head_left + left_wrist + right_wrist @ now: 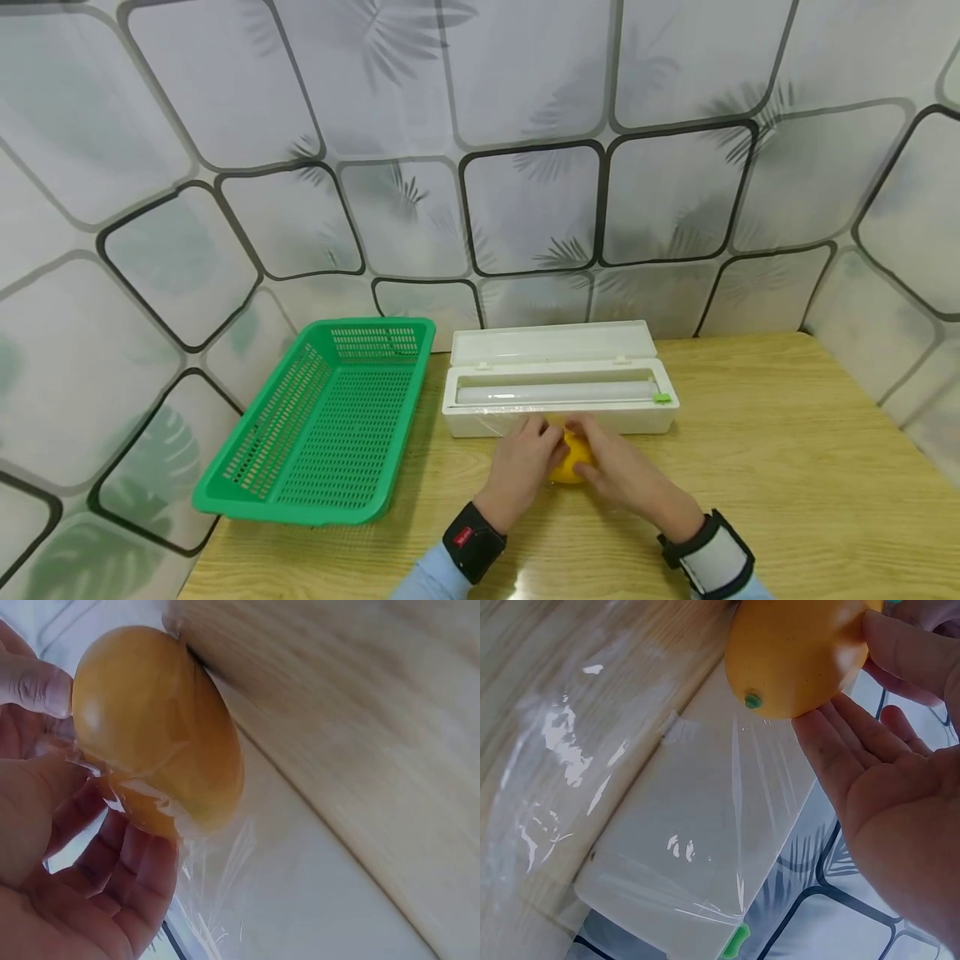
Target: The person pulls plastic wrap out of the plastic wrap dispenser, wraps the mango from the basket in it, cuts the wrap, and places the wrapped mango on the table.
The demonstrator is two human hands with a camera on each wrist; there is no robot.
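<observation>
An orange-yellow, oval mango (573,467) sits between both hands in front of a white cling film dispenser (626,423). My left hand (525,462) curls its fingers and thumb about one end of it, over clear film. With thumb and fingers, my right hand (628,477) grips the other end. A small green nub tips the mango (795,660) in the right wrist view. Clear cling film (217,900) lies over it in the left wrist view and stretches to the dispenser. The dispenser's lid (555,343) is raised, showing the film roll (555,392).
A green plastic basket (204,498) stands to the left on the wooden table (795,467). The dispenser carries a green slider (662,398) at its right end. A patterned curtain (532,208) rises behind the table and along its sides.
</observation>
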